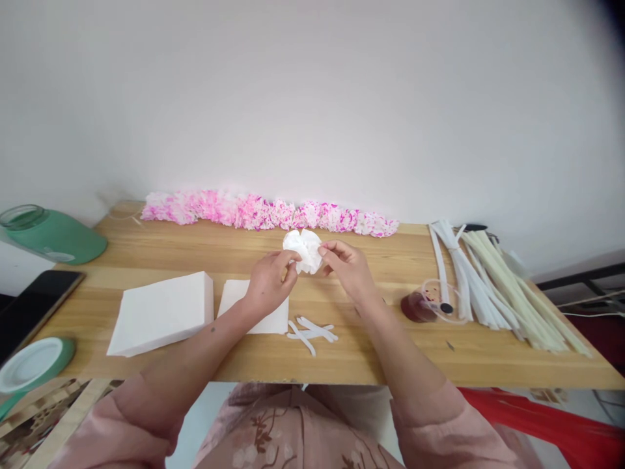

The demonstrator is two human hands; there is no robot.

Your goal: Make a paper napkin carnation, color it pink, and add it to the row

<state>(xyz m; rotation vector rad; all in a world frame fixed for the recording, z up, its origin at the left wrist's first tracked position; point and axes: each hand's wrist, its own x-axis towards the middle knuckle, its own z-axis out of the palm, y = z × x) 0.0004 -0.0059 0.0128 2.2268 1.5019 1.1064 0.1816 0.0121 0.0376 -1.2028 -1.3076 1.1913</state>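
Observation:
A white tissue paper flower (307, 250) with ruffled petals is held up over the middle of the table, between my two hands. My left hand (271, 279) pinches its left edge between thumb and forefinger. On the other side, my right hand (346, 266) pinches the right edge in the same way. Below my hands lie several short white strips (312, 331), crossed over one another. A flat stack of white paper squares (266, 322) sits partly hidden beneath my left hand and wrist.
Pink-and-white paper flowers (263, 212) line the wall. A thick paper stack (163, 312), a phone (41, 306), a green bottle (58, 238) and its lid (34, 365) are leftward. At right stand a cup of dark red liquid (417, 307) and bundles of long strips (517, 293).

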